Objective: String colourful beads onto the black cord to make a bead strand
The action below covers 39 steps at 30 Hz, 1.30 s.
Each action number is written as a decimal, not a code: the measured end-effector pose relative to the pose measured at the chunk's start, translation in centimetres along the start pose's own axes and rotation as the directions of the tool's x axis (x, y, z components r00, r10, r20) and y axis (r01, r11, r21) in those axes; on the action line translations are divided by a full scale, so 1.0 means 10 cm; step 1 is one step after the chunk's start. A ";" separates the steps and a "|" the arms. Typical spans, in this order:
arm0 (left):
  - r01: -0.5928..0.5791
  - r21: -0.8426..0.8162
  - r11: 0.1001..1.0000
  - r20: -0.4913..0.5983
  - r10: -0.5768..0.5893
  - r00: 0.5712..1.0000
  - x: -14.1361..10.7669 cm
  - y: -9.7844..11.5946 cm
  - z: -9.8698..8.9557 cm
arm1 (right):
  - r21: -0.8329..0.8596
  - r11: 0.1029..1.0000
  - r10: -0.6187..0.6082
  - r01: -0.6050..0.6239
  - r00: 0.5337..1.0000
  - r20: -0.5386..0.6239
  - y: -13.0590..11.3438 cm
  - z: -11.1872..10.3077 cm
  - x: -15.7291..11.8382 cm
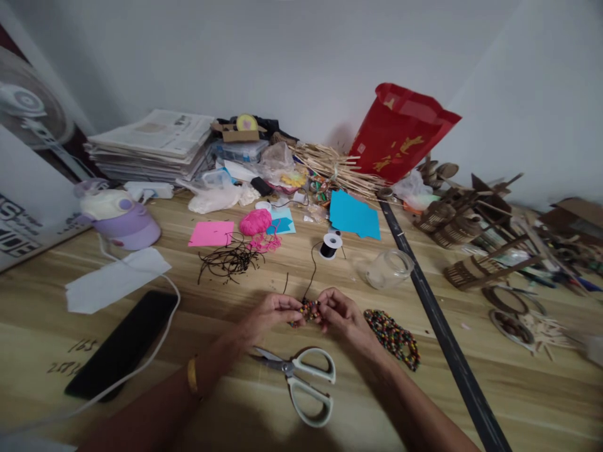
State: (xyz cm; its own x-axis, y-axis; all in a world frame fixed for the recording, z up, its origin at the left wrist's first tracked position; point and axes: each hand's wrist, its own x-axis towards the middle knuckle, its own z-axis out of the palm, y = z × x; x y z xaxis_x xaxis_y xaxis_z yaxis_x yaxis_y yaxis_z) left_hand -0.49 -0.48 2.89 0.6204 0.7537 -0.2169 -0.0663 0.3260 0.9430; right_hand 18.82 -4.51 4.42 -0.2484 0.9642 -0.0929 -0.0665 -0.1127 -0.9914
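Note:
Between my two hands is a small cluster of colourful beads [308, 310] on black cord. My left hand [277, 312] pinches its left side, and my right hand [340, 311] pinches the right side. A black cord runs from the beads up to a white spool of black cord [330, 245]. Below my hands lie scissors with pale handles [294, 370], their blades pointing left and slightly apart. Beside my right hand rests a heap of multicoloured bead strands [393, 338]. Cut black cords [228, 260] lie in a tangle at the upper left of my hands.
A black phone [125, 344] and white cable lie left. Pink yarn [255, 221], pink paper [211, 233] and blue paper [354, 215] are farther back. A clear jar [387, 269] stands right of the spool, near a black strip [438, 320]. Woven baskets [464, 271] crowd the right.

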 end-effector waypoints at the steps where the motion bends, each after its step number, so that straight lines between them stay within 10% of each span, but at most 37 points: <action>1: -0.004 -0.012 1.000 0.000 0.004 1.000 0.00 -0.01 0.00 | -0.012 1.000 -0.001 0.001 1.000 0.014 0.00 0.01 -0.01; 15: 0.030 0.118 0.993 0.135 -0.046 0.990 -0.03 0.04 0.05 | -0.561 0.813 -0.124 0.157 0.988 0.096 -0.12 -0.04 -0.30; 23: -0.019 0.189 0.982 0.054 0.008 0.998 0.03 -0.07 0.00 | -0.701 0.701 -0.229 0.136 0.973 -0.040 -0.31 -0.59 -0.85; 31: -0.010 0.272 0.962 0.024 0.003 1.000 0.06 -0.05 -0.05 | -0.520 0.852 -0.088 -0.058 0.964 -0.251 -0.42 -1.02 -1.27; 39: 0.040 0.322 0.946 -0.018 -0.036 0.999 0.05 0.03 -0.02 | -0.619 0.766 -0.103 -0.176 0.916 -0.388 0.05 -1.50 -1.09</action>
State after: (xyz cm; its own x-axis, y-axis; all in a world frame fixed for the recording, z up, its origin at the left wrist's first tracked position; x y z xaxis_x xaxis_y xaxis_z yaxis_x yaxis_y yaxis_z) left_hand -0.35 0.13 3.05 0.6078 0.7519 -0.2554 0.2137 0.1549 0.9645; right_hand 35.96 -11.45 3.60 0.1545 0.9878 -0.0191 0.5906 -0.1079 -0.7997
